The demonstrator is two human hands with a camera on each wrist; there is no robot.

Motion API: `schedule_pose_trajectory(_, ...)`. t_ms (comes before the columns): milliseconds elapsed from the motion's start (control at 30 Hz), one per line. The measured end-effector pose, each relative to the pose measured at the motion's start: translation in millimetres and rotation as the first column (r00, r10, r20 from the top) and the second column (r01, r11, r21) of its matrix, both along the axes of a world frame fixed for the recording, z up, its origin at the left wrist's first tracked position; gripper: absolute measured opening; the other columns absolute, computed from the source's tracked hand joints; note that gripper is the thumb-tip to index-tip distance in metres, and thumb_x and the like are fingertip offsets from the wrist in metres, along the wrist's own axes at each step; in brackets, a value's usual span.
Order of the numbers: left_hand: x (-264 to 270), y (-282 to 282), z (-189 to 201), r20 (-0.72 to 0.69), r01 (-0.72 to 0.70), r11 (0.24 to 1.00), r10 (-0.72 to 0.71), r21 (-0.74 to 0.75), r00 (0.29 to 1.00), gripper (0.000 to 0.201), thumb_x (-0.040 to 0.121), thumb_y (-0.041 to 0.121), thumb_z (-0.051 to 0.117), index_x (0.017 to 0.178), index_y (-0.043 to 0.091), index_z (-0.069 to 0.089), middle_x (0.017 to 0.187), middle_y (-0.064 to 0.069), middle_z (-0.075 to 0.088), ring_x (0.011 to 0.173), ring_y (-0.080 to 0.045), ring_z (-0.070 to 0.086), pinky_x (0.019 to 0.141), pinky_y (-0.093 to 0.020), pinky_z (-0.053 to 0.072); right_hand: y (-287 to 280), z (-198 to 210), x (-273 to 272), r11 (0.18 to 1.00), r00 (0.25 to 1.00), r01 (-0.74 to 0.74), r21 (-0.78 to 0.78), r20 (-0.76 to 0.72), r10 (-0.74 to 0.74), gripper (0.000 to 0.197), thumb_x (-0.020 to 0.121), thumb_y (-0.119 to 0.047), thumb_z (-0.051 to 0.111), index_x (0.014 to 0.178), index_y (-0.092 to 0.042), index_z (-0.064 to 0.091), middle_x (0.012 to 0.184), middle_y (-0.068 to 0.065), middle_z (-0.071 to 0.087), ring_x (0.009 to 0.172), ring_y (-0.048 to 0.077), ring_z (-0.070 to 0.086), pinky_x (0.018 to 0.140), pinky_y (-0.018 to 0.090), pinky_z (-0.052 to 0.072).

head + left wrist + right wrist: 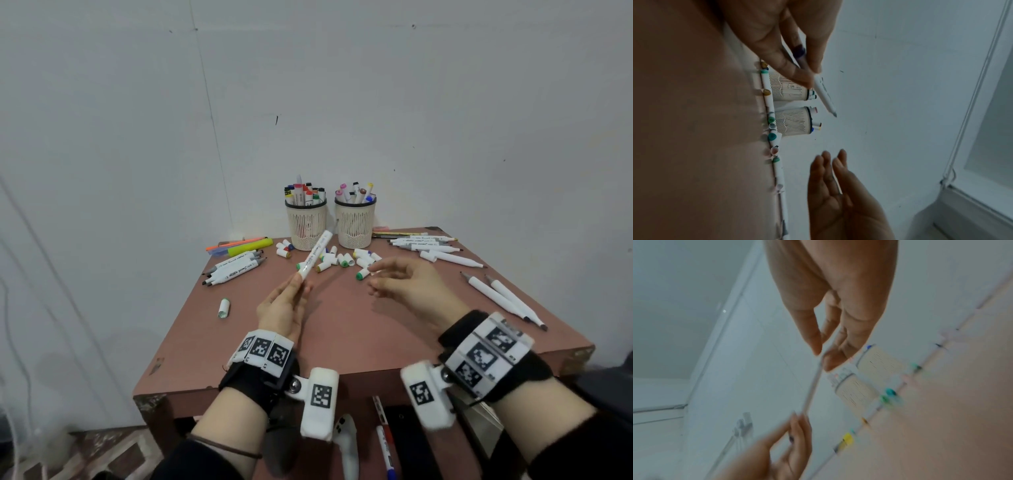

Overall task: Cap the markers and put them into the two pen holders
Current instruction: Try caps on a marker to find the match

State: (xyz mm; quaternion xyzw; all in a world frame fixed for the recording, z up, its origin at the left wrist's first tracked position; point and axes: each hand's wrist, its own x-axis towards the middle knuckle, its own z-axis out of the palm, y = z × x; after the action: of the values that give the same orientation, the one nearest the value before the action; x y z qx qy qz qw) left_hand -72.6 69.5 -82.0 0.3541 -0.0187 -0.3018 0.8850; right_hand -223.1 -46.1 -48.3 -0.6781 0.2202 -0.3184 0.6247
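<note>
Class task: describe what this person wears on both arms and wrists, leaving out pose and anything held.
Both hands, left hand and right hand, are bare. Each wrist carries a black strap with a white band of black-and-white square tags and a white boxy camera pod bearing one tag. Dark sleeves cover both forearms; the left forearm also has a thin dark band.

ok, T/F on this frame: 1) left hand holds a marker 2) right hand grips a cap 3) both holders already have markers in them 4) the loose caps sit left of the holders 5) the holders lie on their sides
1. True: the left hand pinches a white marker.
2. False: the right hand is open and holds nothing.
3. True: the left holder and the right holder both hold markers.
4. False: most loose caps lie in front of them.
5. False: both stand upright.
</note>
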Motion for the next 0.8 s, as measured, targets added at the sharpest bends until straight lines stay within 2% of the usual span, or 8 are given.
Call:
schedule_pose_trajectory(133,3.6,1.9,0.7,-0.057,-0.045,0.999,0.044,-0.019,0.997,0.004,0.085,-0.003,0.063,0.087,-0.006,0.062,0.084,-0.014,0.065,0.060,-0.014,0.069,0.066,-0.023,0.058,-11.7,40.8,8.1,0.960,0.964,-0.164,-0.228,-0.243,0.107,0.019,0.081,0.007,0.066,0.089,-0.010,0.066,0.078,0.015,0.065,0.066,0.019,0.062,0.069,0.026,0.054)
schedule_pose_trajectory(267,3.1,1.4,1.9,-0.070,-0.042,0.999,0.041,-0.024,0.997,0.002,0.085,-0.003,0.063,0.085,-0.006,0.062,0.081,-0.013,0.065,0.062,-0.015,0.068,0.069,-0.024,0.058,-36.5,62.9,40.7,0.853,0.888,-0.227,-0.471,-0.459,-0.016,0.021,0.081,0.001,0.065,0.090,-0.018,0.067,0.080,0.005,0.066,0.071,0.015,0.061,0.074,0.034,0.053)
schedule_pose_trajectory(433,4.9,-1.0,1.2,-0.083,-0.046,0.999,0.044,-0.023,0.996,0.003,0.084,-0.002,0.064,0.085,-0.004,0.061,0.086,-0.014,0.066,0.061,-0.015,0.068,0.067,-0.022,0.057,-66.5,54.9,89.7,0.676,0.757,-0.370,-0.638,-0.628,-0.179,0.026,0.084,-0.002,0.059,0.105,-0.016,0.067,0.092,0.001,0.065,0.082,0.013,0.059,0.074,0.022,0.049)
schedule_pose_trajectory(567,6.8,-2.1,-0.3,-0.083,-0.030,0.999,0.028,-0.026,0.996,0.002,0.085,-0.002,0.063,0.085,-0.004,0.062,0.080,-0.013,0.067,0.063,-0.015,0.067,0.063,-0.020,0.057,-82.4,40.7,120.6,0.500,0.623,-0.545,-0.673,-0.724,-0.295,0.034,0.087,-0.004,0.056,0.119,-0.016,0.062,0.117,0.005,0.064,0.106,0.019,0.059,0.087,0.026,0.047)
schedule_pose_trajectory(633,8.3,-2.8,-0.7,-0.087,-0.024,0.999,0.020,-0.037,0.996,0.001,0.085,-0.003,0.063,0.085,-0.004,0.063,0.072,-0.010,0.070,0.060,-0.014,0.068,0.060,-0.019,0.057,-87.1,35.1,135.5,0.423,0.558,-0.627,-0.654,-0.756,-0.341,0.039,0.089,-0.005,0.054,0.127,-0.017,0.058,0.122,0.004,0.061,0.111,0.020,0.056,0.087,0.025,0.044)
schedule_pose_trajectory(700,9.8,-4.1,-1.5,-0.091,-0.031,0.999,0.027,-0.041,0.996,0.001,0.085,-0.003,0.062,0.084,-0.004,0.063,0.071,-0.010,0.069,0.060,-0.014,0.067,0.059,-0.019,0.057,-89.4,33.2,148.8,0.367,0.503,-0.694,-0.620,-0.782,-0.369,0.041,0.092,-0.006,0.051,0.131,-0.017,0.054,0.116,0.002,0.060,0.109,0.021,0.056,0.082,0.024,0.042)
schedule_pose_trajectory(733,10.6,-5.0,-1.9,-0.094,-0.034,0.999,0.030,-0.041,0.995,0.002,0.085,-0.003,0.062,0.084,-0.004,0.063,0.073,-0.010,0.068,0.061,-0.014,0.067,0.059,-0.019,0.057,-90.6,33.6,154.8,0.356,0.480,-0.713,-0.604,-0.790,-0.380,0.040,0.093,-0.006,0.048,0.132,-0.014,0.053,0.110,0.000,0.058,0.105,0.022,0.056,0.079,0.024,0.039)
schedule_pose_trajectory(800,11.7,-6.5,-2.5,-0.105,-0.036,0.998,0.032,-0.042,0.994,0.002,0.085,-0.003,0.061,0.085,-0.004,0.063,0.075,-0.010,0.067,0.061,-0.014,0.066,0.059,-0.019,0.057,-96.2,33.2,165.9,0.356,0.451,-0.730,-0.583,-0.803,-0.389,0.040,0.094,-0.004,0.046,0.132,-0.012,0.053,0.115,0.003,0.060,0.104,0.023,0.056,0.076,0.023,0.037)
